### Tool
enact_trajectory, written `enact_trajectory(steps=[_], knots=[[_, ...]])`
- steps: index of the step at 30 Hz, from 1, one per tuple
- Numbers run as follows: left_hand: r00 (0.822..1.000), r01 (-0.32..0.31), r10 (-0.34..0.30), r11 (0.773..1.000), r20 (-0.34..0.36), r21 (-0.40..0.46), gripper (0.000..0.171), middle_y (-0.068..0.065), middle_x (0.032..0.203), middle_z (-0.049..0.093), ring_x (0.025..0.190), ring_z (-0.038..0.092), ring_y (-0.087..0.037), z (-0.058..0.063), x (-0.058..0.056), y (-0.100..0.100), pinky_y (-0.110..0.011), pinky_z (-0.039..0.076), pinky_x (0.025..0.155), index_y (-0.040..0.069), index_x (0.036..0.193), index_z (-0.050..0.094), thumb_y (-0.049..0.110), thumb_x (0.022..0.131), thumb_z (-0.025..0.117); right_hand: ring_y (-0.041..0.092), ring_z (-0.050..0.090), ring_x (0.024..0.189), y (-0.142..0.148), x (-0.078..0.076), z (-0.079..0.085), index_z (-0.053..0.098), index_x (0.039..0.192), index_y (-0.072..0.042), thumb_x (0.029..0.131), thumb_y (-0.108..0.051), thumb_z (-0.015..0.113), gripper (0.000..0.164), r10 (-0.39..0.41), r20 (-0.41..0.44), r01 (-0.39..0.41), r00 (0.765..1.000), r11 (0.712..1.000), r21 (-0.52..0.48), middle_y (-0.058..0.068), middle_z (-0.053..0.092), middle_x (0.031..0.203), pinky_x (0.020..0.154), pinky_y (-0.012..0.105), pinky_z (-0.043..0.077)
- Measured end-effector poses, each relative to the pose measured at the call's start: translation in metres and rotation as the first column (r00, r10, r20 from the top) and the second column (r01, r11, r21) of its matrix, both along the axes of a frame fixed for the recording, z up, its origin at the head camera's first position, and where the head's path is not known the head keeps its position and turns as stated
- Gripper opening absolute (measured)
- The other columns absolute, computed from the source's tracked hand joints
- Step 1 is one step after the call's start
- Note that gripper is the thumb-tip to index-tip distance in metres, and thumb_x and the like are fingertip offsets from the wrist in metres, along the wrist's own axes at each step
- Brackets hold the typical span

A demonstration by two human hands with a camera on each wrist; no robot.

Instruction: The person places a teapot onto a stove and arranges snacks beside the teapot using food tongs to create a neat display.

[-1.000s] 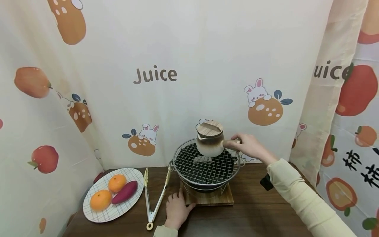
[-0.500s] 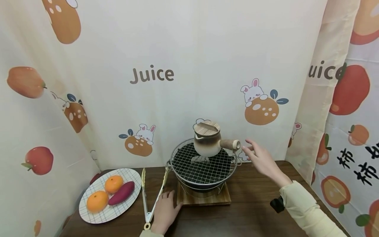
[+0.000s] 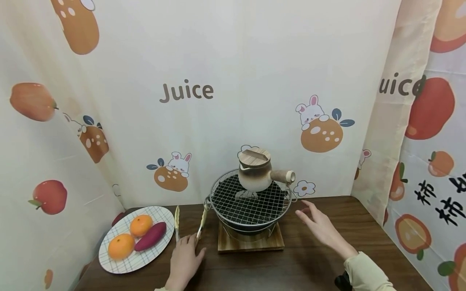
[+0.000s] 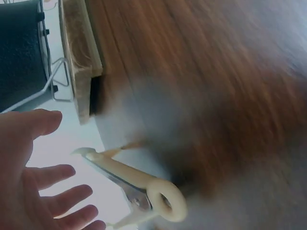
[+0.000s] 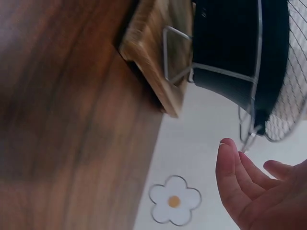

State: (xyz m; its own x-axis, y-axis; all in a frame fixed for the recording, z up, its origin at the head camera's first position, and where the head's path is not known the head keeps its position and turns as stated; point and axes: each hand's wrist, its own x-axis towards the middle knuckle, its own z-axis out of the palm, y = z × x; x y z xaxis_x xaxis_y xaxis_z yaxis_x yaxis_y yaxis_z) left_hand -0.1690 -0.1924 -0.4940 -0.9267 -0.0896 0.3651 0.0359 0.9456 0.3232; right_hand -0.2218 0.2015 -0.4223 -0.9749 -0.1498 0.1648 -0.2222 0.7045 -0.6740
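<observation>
Two hands, neither plainly gripping anything, are spread around the grill [image 3: 247, 212], which serves here as the centre of the dial in the head view. Nearest, at eight o'clock, lie the tongs [image 4: 129, 173], splayed under the left hand [image 3: 184, 256]; if only one arm were taken hold of, they would probably swing or twist on their pivot. One tip appears just beside the grill at nine o'clock, touching or not I cannot tell, so a sideways pull could catch there and shift the grill on its wooden board [image 3: 251, 245]. A wide swing the other way, between eight and nine o'clock, might nudge the plate [image 3: 160, 216] and set its two oranges [image 3: 121, 246] or the purple sweet potato [image 3: 150, 236] rolling. Farthest off, the pot [image 3: 255, 178] stands lidded on the grill towards twelve o'clock, its handle [image 3: 282, 176] jutting to three; a careless rise of the right hand [image 3: 322, 227] could knock that handle and turn or tip the pot. As for the grip, the left fingers are parted, the thumb well away from them, over the tongs, though I cannot tell whether any fingertip touches; the right hand, fingers loosely bent and thumb apart, holds nothing, clear of the grill at four o'clock
</observation>
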Motion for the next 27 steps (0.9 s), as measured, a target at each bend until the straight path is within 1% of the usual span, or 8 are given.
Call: enact_trajectory(steps=[5, 7, 10, 15, 20, 23, 27], knots=[[1.0, -0.017, 0.017, 1.0, 0.02, -0.018, 0.055, -0.024, 0.116, 0.063, 0.111, 0.057, -0.042, 0.001, 0.003, -0.014, -0.055, 0.049, 0.087, -0.001, 0.122, 0.061, 0.03, 0.079, 0.076, 0.039, 0.059, 0.116, -0.006, 0.004, -0.019, 0.032, 0.144, 0.003, 0.102, -0.04, 0.043, 0.061, 0.004, 0.028, -0.004, 1.0, 1.0, 0.006, 0.025, 0.059, 0.127, 0.095, 0.053, 0.046], [0.999, -0.026, 0.027, 1.0, 0.031, -0.015, 0.055, -0.024, 0.116, 0.063, 0.111, 0.056, -0.043, 0.002, 0.004, -0.018, -0.055, 0.048, 0.088, -0.001, 0.122, 0.06, 0.03, 0.08, 0.075, 0.039, 0.058, 0.116, -0.009, 0.005, -0.026, 0.033, 0.144, 0.003, 0.102, -0.04, 0.043, 0.062, -0.001, 0.042, 0.001, 0.999, 1.0, 0.008, 0.025, 0.059, 0.127, 0.096, 0.053, 0.046], [0.998, -0.036, 0.037, 0.999, 0.052, -0.017, 0.057, -0.025, 0.117, 0.062, 0.111, 0.056, -0.043, 0.003, 0.006, -0.022, -0.056, 0.047, 0.088, -0.001, 0.123, 0.06, 0.031, 0.08, 0.075, 0.036, 0.061, 0.112, -0.013, 0.006, -0.035, 0.035, 0.143, 0.004, 0.1, -0.041, 0.048, 0.064, -0.009, 0.05, 0.009, 0.999, 1.0, 0.003, 0.024, 0.059, 0.126, 0.094, 0.051, 0.047], [0.996, -0.055, 0.056, 0.998, 0.071, -0.014, 0.057, -0.026, 0.118, 0.062, 0.112, 0.056, -0.044, 0.004, 0.008, -0.027, -0.056, 0.047, 0.087, -0.002, 0.125, 0.059, 0.031, 0.08, 0.075, 0.028, 0.066, 0.102, -0.02, 0.006, -0.044, 0.036, 0.143, 0.002, 0.096, -0.042, 0.055, 0.068, -0.008, 0.072, 0.009, 0.997, 1.0, -0.013, 0.026, 0.057, 0.128, 0.087, 0.046, 0.052], [0.994, -0.053, 0.055, 0.998, 0.092, -0.03, 0.06, -0.026, 0.117, 0.061, 0.109, 0.057, -0.044, 0.007, 0.006, -0.031, -0.056, 0.049, 0.083, -0.002, 0.126, 0.058, 0.033, 0.079, 0.075, 0.027, 0.065, 0.099, -0.026, 0.005, -0.052, 0.035, 0.144, 0.002, 0.092, -0.043, 0.061, 0.074, -0.009, 0.1, 0.011, 0.995, 1.0, -0.012, 0.025, 0.056, 0.129, 0.081, 0.04, 0.053], [0.992, -0.06, 0.064, 0.998, 0.112, -0.035, 0.063, -0.026, 0.118, 0.061, 0.108, 0.056, -0.045, 0.008, 0.005, -0.033, -0.056, 0.049, 0.082, -0.002, 0.127, 0.057, 0.035, 0.079, 0.075, 0.025, 0.065, 0.096, -0.029, 0.004, -0.056, 0.035, 0.144, 0.003, 0.089, -0.041, 0.066, 0.077, -0.008, 0.117, 0.009, 0.993, 1.0, -0.015, 0.025, 0.055, 0.13, 0.077, 0.037, 0.053], [0.989, -0.07, 0.072, 0.997, 0.133, -0.017, 0.069, -0.027, 0.121, 0.058, 0.108, 0.056, -0.046, 0.007, 0.006, -0.034, -0.056, 0.049, 0.082, -0.004, 0.129, 0.054, 0.037, 0.079, 0.075, 0.025, 0.065, 0.095, -0.034, 0.004, -0.062, 0.036, 0.142, 0.007, 0.084, -0.039, 0.072, 0.082, 0.002, 0.1, -0.002, 0.995, 1.0, 0.0, 0.026, 0.054, 0.129, 0.077, 0.038, 0.053]])
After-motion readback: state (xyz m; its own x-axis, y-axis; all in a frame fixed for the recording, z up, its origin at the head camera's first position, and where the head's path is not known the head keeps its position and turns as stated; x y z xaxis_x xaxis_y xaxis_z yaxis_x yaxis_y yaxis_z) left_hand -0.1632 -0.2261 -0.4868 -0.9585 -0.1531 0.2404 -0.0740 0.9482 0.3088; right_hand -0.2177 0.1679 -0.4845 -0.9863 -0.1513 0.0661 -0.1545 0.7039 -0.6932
